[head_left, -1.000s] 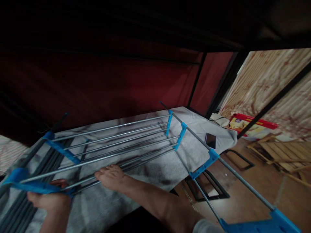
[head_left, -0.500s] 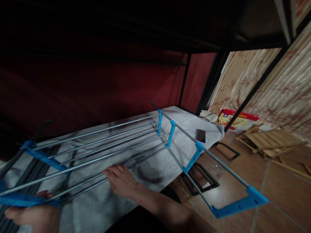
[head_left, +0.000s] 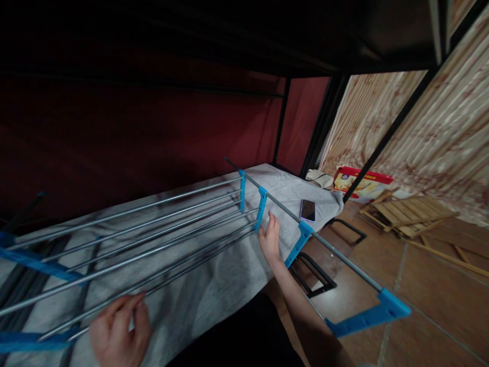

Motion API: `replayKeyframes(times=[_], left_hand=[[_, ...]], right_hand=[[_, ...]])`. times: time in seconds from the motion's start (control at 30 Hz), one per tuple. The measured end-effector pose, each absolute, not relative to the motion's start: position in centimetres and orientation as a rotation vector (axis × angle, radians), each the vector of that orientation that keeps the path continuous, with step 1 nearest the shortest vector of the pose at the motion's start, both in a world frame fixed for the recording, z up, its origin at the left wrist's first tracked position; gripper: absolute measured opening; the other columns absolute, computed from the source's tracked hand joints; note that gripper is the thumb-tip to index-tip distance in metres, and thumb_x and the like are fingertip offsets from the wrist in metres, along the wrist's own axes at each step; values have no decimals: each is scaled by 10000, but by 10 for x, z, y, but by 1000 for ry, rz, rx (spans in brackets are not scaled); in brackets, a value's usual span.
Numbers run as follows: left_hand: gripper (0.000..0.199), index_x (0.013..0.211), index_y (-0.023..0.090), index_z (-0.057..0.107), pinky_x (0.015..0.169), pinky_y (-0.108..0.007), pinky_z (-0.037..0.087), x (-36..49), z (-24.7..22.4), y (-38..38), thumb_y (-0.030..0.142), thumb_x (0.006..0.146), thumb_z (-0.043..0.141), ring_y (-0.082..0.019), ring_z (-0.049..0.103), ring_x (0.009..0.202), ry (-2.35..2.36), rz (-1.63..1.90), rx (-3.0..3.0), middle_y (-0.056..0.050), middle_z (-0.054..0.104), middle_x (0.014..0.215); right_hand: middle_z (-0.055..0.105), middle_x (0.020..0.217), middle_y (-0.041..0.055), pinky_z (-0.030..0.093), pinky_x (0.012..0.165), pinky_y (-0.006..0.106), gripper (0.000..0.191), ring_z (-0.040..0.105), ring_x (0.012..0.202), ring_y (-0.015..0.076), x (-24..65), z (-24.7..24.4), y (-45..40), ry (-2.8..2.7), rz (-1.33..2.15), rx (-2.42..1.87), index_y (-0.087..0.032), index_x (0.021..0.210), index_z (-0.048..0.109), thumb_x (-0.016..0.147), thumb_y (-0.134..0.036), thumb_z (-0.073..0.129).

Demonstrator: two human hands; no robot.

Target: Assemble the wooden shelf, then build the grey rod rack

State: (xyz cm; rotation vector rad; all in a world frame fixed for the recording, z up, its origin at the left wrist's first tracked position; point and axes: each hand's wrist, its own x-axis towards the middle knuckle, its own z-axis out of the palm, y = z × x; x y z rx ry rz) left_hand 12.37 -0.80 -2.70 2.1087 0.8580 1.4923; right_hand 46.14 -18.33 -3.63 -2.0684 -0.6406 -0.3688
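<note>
Head view: we've got a folded drying rack with metal rods and blue plastic joints lying lengthwise on a grey-covered bed, under a dark upper bunk frame. One wing of the rack overhangs the bed's right edge, out over the tile floor.

Left hand, near the bed's front edge at lower left: fingers curled loosely around the lowest rods, beside a blue end bracket. Blurry, so we can't tell how tight the grasp is.

Right hand, at the bed's right edge: fingers pressed together and extended up, tips touching a rod just beside a blue joint. Not clearly wrapped around anything.

A phone lies near the far right corner of the bed, close to the long overhanging rod. A red box and wooden slats sit on the floor beyond.

Handling judgement: we should grip rods near the blue joints, keep fingers out of the hinge gaps, lift both ends evenly, and swing clear of the phone.
</note>
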Motion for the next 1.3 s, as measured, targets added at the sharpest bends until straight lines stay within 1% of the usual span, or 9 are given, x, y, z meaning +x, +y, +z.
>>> replayKeyframes(times=[0.07, 0.13, 0.27, 0.37, 0.47, 0.53, 0.67, 1.0, 1.3], left_hand=[[221, 905, 335, 729, 836, -455, 492, 155, -2, -15, 287, 691, 696, -294, 640, 890, 488, 1513, 2535, -72, 693, 924], [263, 1006, 305, 716, 903, -456, 469, 191, 29, -22, 260, 753, 660, -297, 645, 989, 343, 1541, 2766, -89, 706, 1022], [370, 1251, 183, 606, 1045, -498, 376, 252, 75, -30, 226, 893, 522, -318, 548, 1222, 368, 1082, 3213, -163, 593, 1328], [372, 1264, 122, 583, 945, -478, 439, 277, 82, -22, 230, 938, 439, -310, 634, 1049, 458, 743, 3323, -174, 676, 1149], [320, 1141, 154, 643, 845, -429, 474, 285, 77, -10, 226, 958, 391, -275, 666, 899, 491, 491, 3314, -112, 711, 954], [320, 1074, 168, 661, 861, -418, 470, 285, 77, -7, 254, 971, 371, -268, 658, 928, 490, 500, 3293, -102, 700, 969], [352, 1105, 161, 643, 854, -377, 481, 281, 87, -9, 307, 986, 345, -251, 644, 939, 495, 655, 3253, -106, 676, 1023], [341, 1070, 158, 640, 837, -375, 497, 287, 95, -8, 290, 986, 337, -253, 655, 927, 497, 667, 3230, -98, 691, 995], [381, 1108, 139, 652, 855, -386, 504, 288, 92, -1, 294, 983, 328, -262, 667, 946, 485, 683, 3220, -115, 706, 1035]], right_hand=[[439, 1417, 203, 331, 1122, 472, 633, 367, 1364, 260, 473, -32, -175, -637, -385, -2027, -90, 1476, 277, 864, -178, 413], [416, 1452, 205, 321, 1133, 467, 646, 348, 1385, 258, 480, -29, -165, -657, -387, -1960, -85, 1484, 267, 866, -184, 427], [422, 1469, 193, 334, 1133, 455, 659, 374, 1385, 259, 488, -25, -151, -688, -352, -1836, -97, 1492, 281, 865, -192, 460], [401, 1498, 178, 321, 1144, 466, 660, 365, 1400, 260, 493, -24, -147, -687, -333, -1783, -113, 1495, 286, 868, -205, 470], [403, 1504, 162, 302, 1161, 457, 667, 368, 1403, 251, 499, -22, -146, -693, -307, -1752, -124, 1490, 301, 857, -208, 492], [426, 1490, 154, 307, 1160, 454, 667, 386, 1393, 253, 502, -20, -146, -701, -282, -1741, -133, 1480, 325, 843, -208, 511], [469, 1456, 147, 318, 1151, 459, 636, 411, 1375, 265, 504, -15, -148, -721, -274, -1716, -147, 1458, 368, 850, -233, 529], [507, 1404, 124, 320, 1135, 467, 552, 437, 1333, 263, 497, 9, -142, -649, -314, -1662, -172, 1409, 423, 877, -295, 501], [656, 1146, 74, 423, 1019, 414, 448, 565, 1124, 248, 494, 10, -131, -483, -273, -1530, -188, 1261, 559, 826, -292, 527]])
